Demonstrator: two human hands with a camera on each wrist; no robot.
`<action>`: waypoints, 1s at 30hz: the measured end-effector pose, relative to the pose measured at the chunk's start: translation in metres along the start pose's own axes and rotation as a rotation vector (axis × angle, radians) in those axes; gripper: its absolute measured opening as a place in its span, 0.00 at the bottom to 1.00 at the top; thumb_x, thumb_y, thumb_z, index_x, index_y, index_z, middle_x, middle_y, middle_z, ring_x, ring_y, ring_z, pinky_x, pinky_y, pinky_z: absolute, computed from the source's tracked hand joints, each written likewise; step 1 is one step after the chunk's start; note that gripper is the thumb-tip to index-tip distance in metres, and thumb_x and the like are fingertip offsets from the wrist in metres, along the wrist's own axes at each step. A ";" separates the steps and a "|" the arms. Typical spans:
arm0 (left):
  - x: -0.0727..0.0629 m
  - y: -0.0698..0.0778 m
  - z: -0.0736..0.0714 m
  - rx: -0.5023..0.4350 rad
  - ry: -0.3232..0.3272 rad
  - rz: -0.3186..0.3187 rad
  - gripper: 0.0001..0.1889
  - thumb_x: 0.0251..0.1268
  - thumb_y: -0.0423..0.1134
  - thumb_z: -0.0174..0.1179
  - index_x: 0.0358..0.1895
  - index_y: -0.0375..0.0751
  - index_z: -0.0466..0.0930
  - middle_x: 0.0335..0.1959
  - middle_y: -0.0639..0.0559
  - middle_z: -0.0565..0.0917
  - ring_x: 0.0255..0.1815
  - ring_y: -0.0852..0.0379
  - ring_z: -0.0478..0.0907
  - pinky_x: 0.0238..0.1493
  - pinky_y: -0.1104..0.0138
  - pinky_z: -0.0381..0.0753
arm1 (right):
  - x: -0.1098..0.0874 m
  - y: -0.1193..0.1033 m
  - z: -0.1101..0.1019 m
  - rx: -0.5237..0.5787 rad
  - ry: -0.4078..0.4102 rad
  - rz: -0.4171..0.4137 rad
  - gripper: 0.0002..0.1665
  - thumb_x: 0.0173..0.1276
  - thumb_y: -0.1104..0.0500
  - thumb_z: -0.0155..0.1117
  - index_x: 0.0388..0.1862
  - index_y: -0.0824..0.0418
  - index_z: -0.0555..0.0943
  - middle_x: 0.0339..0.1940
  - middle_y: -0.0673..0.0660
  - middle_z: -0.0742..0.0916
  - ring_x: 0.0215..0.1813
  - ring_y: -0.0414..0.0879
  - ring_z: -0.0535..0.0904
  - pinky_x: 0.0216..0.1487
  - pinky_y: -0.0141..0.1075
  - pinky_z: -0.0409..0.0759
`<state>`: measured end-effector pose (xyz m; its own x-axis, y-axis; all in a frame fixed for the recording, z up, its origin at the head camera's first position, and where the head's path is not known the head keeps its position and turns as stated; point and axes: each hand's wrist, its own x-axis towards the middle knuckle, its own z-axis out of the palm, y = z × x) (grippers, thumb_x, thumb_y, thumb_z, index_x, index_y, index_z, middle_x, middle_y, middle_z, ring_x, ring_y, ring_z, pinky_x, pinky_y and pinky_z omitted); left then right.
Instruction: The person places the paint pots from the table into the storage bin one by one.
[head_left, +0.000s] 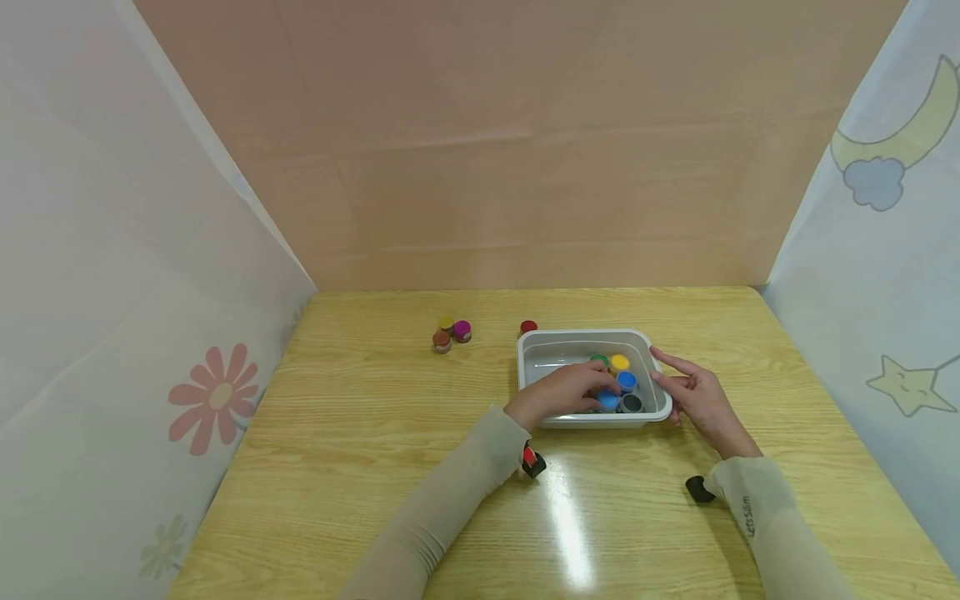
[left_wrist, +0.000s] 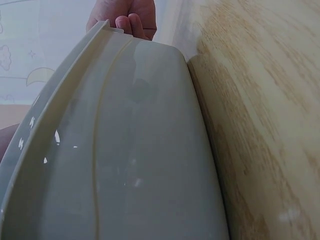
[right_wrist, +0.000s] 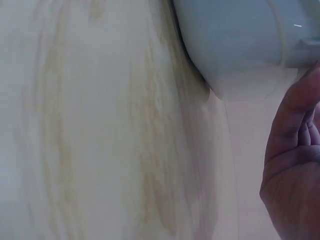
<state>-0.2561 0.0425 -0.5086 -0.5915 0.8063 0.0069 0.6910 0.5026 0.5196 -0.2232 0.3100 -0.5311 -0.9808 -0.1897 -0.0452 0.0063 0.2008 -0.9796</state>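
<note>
Wood grain runs across the counter (head_left: 322,400) beneath my beige sleeves (head_left: 450,492). Ahead of them sits a white plastic tray (head_left: 600,422). My right hand (head_left: 703,406) grips its right end; my left hand (head_left: 561,392) reaches inside, fingers bent round a light-blue-lidded pot (head_left: 609,402). Next to that are a black-lidded pot (head_left: 632,404) and a blue-lidded pot (head_left: 626,381); beyond them, a yellow-lidded pot (head_left: 619,362) and a partly hidden green-lidded pot (head_left: 599,358). Just behind the tray's far left corner shows a red lid (head_left: 528,326). Well left of it cluster three pots: reddish-brown-lidded (head_left: 442,342), magenta-lidded (head_left: 462,332) and dull-yellow-lidded (head_left: 447,323). Farthest off rises a creased peach backdrop (head_left: 525,150).
</note>
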 end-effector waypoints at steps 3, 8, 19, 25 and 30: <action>0.000 0.000 0.000 0.000 0.000 0.000 0.17 0.71 0.40 0.66 0.61 0.48 0.84 0.57 0.55 0.79 0.50 0.66 0.76 0.57 0.82 0.72 | 0.000 0.000 0.000 -0.006 0.004 -0.003 0.35 0.81 0.53 0.59 0.81 0.57 0.64 0.20 0.49 0.87 0.13 0.38 0.74 0.16 0.33 0.76; 0.000 0.000 0.000 -0.002 -0.004 0.000 0.17 0.72 0.39 0.66 0.62 0.48 0.84 0.58 0.55 0.78 0.50 0.66 0.75 0.57 0.82 0.72 | -0.001 0.000 0.001 -0.013 0.006 -0.003 0.35 0.81 0.53 0.59 0.81 0.59 0.63 0.18 0.49 0.86 0.13 0.38 0.73 0.16 0.34 0.76; 0.001 -0.001 -0.001 -0.012 0.007 -0.021 0.17 0.71 0.40 0.68 0.61 0.50 0.84 0.56 0.58 0.79 0.48 0.67 0.76 0.54 0.82 0.73 | 0.000 0.000 0.002 -0.022 0.016 -0.007 0.35 0.81 0.52 0.60 0.81 0.59 0.64 0.15 0.47 0.84 0.13 0.37 0.73 0.16 0.34 0.76; -0.001 -0.001 -0.003 -0.023 0.042 -0.040 0.17 0.73 0.40 0.66 0.63 0.52 0.83 0.53 0.58 0.79 0.45 0.67 0.77 0.48 0.81 0.75 | 0.000 -0.001 0.001 -0.006 0.008 -0.012 0.35 0.81 0.53 0.60 0.81 0.59 0.64 0.18 0.48 0.86 0.13 0.37 0.73 0.15 0.33 0.76; -0.003 -0.002 -0.005 -0.054 0.136 -0.058 0.17 0.75 0.41 0.63 0.64 0.53 0.81 0.56 0.60 0.80 0.47 0.68 0.78 0.46 0.80 0.77 | -0.001 -0.002 0.002 -0.003 0.011 -0.007 0.35 0.80 0.53 0.60 0.81 0.59 0.64 0.21 0.49 0.89 0.13 0.37 0.74 0.15 0.33 0.76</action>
<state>-0.2577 0.0372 -0.5058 -0.6830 0.7250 0.0892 0.6330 0.5265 0.5675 -0.2220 0.3074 -0.5299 -0.9830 -0.1802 -0.0357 -0.0015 0.2021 -0.9794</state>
